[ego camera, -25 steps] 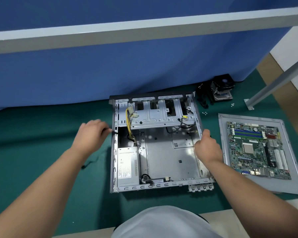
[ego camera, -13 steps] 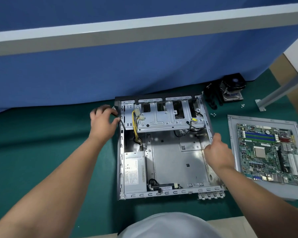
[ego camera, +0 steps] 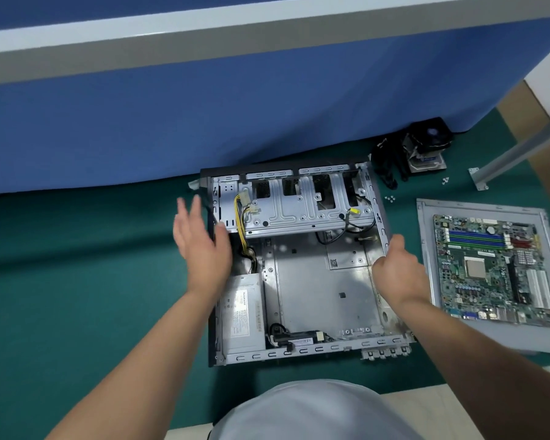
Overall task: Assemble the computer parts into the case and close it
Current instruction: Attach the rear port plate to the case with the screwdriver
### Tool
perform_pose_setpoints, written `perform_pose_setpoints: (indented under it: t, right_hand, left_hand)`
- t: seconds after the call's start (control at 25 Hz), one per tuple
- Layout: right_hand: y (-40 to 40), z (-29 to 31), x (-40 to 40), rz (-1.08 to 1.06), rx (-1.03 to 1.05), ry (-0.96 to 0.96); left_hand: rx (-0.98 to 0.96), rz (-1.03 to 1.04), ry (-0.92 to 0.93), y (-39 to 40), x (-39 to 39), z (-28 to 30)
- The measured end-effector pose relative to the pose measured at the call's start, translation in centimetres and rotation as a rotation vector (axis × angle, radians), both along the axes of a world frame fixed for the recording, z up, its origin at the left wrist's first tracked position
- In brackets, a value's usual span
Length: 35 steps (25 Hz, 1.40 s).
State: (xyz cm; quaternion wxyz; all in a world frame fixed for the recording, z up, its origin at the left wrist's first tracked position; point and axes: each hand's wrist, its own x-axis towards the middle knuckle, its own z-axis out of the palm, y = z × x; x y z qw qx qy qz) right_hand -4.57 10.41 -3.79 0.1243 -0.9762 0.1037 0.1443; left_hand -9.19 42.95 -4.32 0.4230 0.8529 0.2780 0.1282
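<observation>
The open computer case [ego camera: 318,281] lay flat on the green tabletop [ego camera: 77,281], its power supply [ego camera: 243,312] in the near-left corner below the left hand [ego camera: 204,249]. That hand's grip was open, fingers straight and spread over the case's left wall; contact could not be told. The right hand [ego camera: 397,271] had its grip closed on the case's right wall. Just right of that hand the motherboard [ego camera: 492,268] rested on a grey side panel [ego camera: 426,249]. Beyond it, a CPU cooler [ego camera: 426,144] and loose screws [ego camera: 389,198] sat near the blue partition [ego camera: 235,115].
</observation>
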Motion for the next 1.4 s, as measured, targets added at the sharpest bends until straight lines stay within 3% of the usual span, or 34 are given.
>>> perform_pose_setpoints:
  t: [0.12,0.24,0.48,0.6,1.0,1.4]
  right_hand:
    - [-0.1,-0.1,0.0,-0.003,0.005,-0.012]
    - [-0.2,0.0,-0.2,-0.003,0.035,-0.007]
    - [-0.8,0.0,-0.6,0.000,0.131,-0.016]
    - [-1.1,-0.2,-1.3,0.078,0.226,-0.082]
    - [-3.1,-2.1,-3.5,0.226,0.150,-0.074]
    - [-3.0,-2.2,-3.1,0.152,0.202,-0.062]
  left_hand:
    - [0.367,-0.452,-0.063,-2.5,-4.0,0.3]
    - [0.560,-0.688,0.107,-3.5,-7.3,-0.3]
    - [0.750,-0.564,0.270,-5.3,-7.4,-1.2]
    - [0.764,-0.563,0.318,-5.2,-7.1,-1.2]
    - [0.811,-0.547,0.351,-6.2,-8.9,-1.1]
    - [0.810,-0.584,0.387,-6.2,-8.8,-0.6]
